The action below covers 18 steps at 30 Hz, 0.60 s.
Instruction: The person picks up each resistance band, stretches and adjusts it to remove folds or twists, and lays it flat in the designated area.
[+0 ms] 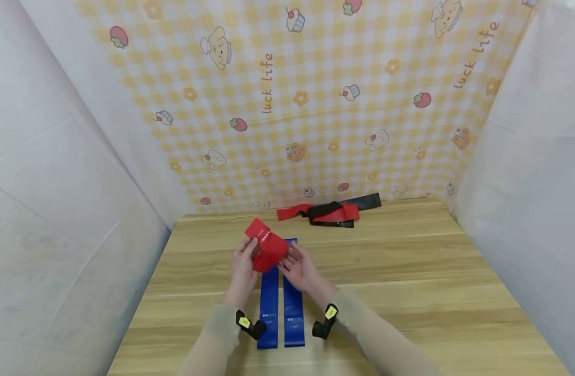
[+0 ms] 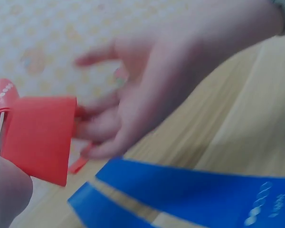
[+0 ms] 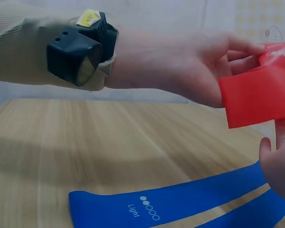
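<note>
My left hand [image 1: 242, 263] pinches a folded red resistance loop band [image 1: 274, 251] between thumb and fingers, held up over the table. White print and a row of dots show on its upper part. At the band's right edge is my right hand [image 1: 301, 269], palm turned up, its fingers loosely extended and right at the edge. In the left wrist view the right hand's fingers [image 2: 102, 126] overlap that edge. Below the hands, a blue band marked Light [image 1: 269, 297] lies flat beside a second blue band [image 1: 293, 303], with a narrow gap between them.
Towards the back of the wooden table [image 1: 386, 292], a red band [image 1: 292, 211] and black bands [image 1: 368, 201] lie in a tangle close to the patterned backdrop [image 1: 315, 120]. White sheets [image 1: 57, 156] hang along both sides.
</note>
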Available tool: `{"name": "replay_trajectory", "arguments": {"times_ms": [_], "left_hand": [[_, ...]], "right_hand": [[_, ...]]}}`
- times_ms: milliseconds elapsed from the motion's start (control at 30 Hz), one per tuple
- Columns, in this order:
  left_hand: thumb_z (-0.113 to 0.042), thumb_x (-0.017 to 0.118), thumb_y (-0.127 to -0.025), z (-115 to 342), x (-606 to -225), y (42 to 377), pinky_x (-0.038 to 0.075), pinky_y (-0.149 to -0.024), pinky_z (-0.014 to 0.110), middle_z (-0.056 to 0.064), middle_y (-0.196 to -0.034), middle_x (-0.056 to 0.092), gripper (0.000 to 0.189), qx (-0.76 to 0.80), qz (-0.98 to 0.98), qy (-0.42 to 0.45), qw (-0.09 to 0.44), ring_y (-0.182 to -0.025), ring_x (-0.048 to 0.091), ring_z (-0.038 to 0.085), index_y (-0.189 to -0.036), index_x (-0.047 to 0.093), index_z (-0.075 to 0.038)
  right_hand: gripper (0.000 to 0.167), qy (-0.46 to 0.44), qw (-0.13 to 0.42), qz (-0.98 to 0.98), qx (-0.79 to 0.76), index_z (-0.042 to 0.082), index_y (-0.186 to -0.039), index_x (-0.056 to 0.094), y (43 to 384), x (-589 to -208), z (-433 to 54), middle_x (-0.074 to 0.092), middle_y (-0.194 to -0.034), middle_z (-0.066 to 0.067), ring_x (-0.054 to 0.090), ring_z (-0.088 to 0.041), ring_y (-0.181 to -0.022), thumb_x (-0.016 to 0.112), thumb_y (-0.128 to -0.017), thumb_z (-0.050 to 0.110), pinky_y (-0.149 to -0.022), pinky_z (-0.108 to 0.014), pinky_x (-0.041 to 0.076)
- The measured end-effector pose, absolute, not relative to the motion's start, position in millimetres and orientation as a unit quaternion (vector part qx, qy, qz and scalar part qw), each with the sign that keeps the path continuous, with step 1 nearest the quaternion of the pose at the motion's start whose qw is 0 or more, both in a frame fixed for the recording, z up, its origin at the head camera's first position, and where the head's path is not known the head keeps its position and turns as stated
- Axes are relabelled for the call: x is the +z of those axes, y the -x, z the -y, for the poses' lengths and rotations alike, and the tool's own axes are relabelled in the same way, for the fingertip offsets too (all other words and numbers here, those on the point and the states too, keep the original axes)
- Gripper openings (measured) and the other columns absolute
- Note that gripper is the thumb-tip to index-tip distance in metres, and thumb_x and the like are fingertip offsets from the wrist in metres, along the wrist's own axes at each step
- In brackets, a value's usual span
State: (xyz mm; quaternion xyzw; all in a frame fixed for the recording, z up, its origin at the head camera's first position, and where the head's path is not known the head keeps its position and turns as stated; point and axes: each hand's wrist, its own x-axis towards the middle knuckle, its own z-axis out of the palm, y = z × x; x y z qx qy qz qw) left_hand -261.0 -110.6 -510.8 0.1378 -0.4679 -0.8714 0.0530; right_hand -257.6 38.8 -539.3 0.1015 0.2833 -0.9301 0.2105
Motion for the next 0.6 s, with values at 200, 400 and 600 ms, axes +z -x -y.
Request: {"name": "replay_trajectory", "arguments": {"times_ms": [200,400,600], "left_hand": [[-0.001,0.058,-0.098,81.9,-504.2,249.5,0.055,-0.067,0.022,-0.002,-0.089,0.072,0.022,-0.900,0.430,-0.077,0.009,-0.075,0.067,0.009,-0.086,0.068,-0.017],[0.002,0.057,-0.097,71.3,-505.7,243.6,0.056,-0.068,0.024,0.000,-0.090,0.073,0.026,-0.899,0.437,-0.041,-0.006,-0.074,0.069,0.010,-0.085,0.071,-0.018],[0.000,0.058,-0.097,75.7,-506.3,242.5,0.057,-0.070,0.025,0.002,-0.095,0.072,0.024,-0.893,0.447,-0.044,0.013,-0.076,0.069,0.012,-0.088,0.072,-0.018]], "right_hand": [[0.038,-0.141,0.209,-0.258,-0.933,0.003,-0.134,0.044,251.0,-547.1,-43.6,0.066,-0.108,-0.004,0.063,-0.015,-0.101,0.049,-0.104,0.026,-0.102,-0.038,0.045],[0.024,-0.167,0.204,-0.232,-0.936,0.007,-0.119,0.045,245.3,-551.9,-53.2,0.068,-0.097,0.000,0.064,-0.013,-0.089,0.046,-0.104,0.025,-0.094,-0.035,0.049],[0.027,-0.158,0.223,-0.254,-0.928,0.009,-0.112,0.055,244.8,-556.6,-72.0,0.065,-0.101,-0.002,0.057,-0.017,-0.098,0.043,-0.104,0.032,-0.096,-0.035,0.047]]}}
